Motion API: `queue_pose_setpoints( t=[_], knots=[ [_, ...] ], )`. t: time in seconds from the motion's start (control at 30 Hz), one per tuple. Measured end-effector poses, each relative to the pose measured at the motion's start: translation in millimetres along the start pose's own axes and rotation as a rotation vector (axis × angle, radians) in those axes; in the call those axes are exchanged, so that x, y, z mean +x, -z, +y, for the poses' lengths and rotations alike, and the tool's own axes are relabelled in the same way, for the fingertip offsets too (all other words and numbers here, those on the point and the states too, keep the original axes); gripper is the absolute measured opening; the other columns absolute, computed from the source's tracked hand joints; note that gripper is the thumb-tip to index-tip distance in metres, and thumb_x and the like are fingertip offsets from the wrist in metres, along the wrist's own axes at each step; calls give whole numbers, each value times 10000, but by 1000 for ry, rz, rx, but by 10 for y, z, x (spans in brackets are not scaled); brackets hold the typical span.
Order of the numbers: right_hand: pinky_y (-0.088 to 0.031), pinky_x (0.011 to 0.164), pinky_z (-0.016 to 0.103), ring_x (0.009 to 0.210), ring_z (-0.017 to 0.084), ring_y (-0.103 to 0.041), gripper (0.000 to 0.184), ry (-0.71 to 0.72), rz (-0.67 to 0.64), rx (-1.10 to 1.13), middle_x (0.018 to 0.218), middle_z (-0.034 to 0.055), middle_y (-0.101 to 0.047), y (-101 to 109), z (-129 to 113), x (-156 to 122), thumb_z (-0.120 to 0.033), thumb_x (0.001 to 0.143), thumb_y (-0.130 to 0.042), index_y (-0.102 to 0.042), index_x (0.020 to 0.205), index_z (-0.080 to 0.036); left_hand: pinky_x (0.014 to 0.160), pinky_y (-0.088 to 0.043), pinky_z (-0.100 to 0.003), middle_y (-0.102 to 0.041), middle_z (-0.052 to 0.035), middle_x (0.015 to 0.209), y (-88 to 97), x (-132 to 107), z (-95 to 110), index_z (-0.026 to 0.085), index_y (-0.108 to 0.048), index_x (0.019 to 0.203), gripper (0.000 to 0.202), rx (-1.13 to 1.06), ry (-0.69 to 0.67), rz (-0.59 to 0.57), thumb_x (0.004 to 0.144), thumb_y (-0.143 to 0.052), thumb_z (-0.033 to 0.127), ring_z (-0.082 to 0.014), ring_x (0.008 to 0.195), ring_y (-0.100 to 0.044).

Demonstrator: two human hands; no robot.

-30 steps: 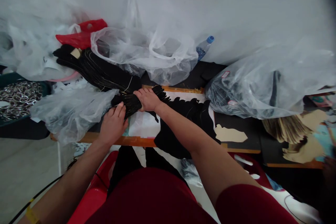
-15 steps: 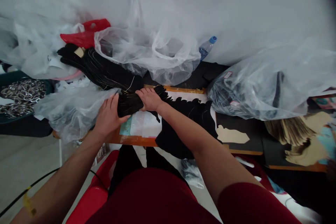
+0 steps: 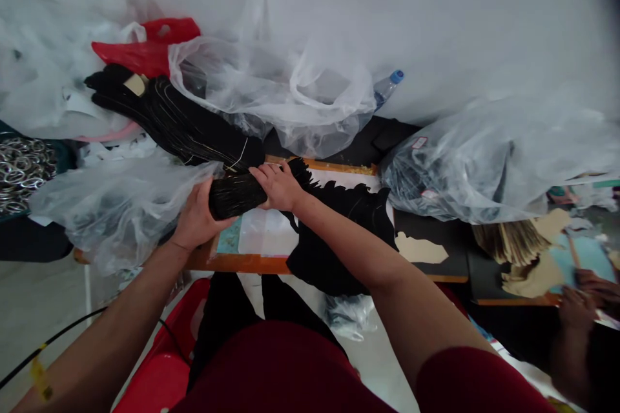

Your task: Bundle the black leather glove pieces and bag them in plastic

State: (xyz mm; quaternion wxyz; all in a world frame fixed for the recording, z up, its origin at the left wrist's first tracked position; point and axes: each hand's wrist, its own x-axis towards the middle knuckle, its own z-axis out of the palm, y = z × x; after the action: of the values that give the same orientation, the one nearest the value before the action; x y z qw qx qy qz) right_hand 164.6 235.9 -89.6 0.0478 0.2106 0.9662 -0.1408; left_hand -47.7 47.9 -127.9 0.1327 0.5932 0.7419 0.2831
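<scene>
**Black bundle [image 3: 236, 197] gripped two-handed, lol, right over the surface [image 3: 242, 263]**
Bundle is held above a white sheet [image 3: 266, 232], its end wrapped by the left hand [image 3: 198, 216], its middle clasped by the right hand [image 3: 278, 186], fingers curled round. A co-worker's hands [image 3: 578, 306] are seen far right by tan cut-outs [image 3: 527, 281].

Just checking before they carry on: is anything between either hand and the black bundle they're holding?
Nothing visible stands in the way: the left hand and right hand both touch the black bundle directly. A translucent plastic bag lies beside the left hand, not between it and the bundle.
</scene>
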Motion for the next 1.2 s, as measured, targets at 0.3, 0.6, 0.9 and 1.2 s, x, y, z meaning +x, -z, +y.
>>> queue_pose_setpoints(
  t=[0.3,0.6,0.9,1.2],
  knots=[
    [-340,1272,602,1502,395,-467,835,-233,83,116,1700,213,-472,158,-365,-202,-612,993,-733,-487,1666,-184,1194,-502,-623,-611,-223,1485,-256,-34,-124,174,-343,1646,1119,-45,-16,54,745,-913,515,-447,1402,-613],
    [-520,1027,413,1204,273,-655,263,-416,73,246,1290,98,-665,269,-722,137,-399,1057,-642,-712,1228,-213,1203,-489,-659,-574,-247,1538,-407,-62,-126,199,-330,1649,1131,-110,2,133,747,-915,550,-482,1480,-556],
    [-501,991,434,1208,274,-647,211,-489,33,211,1280,81,-669,297,-794,184,-410,1045,-602,-674,1142,-237,1126,-542,-639,-595,-240,1519,-436,-85,-103,204,-312,1628,1100,-198,53,82,790,-855,666,-486,1381,-625],
    [-525,984,454,1221,287,-638,236,-466,10,129,1310,108,-647,270,-814,202,-371,1050,-558,-655,1208,-223,1160,-518,-644,-602,-221,1468,-423,-74,-65,218,-266,1633,1135,-139,-11,136,765,-901,579,-451,1364,-632]
  ],
)
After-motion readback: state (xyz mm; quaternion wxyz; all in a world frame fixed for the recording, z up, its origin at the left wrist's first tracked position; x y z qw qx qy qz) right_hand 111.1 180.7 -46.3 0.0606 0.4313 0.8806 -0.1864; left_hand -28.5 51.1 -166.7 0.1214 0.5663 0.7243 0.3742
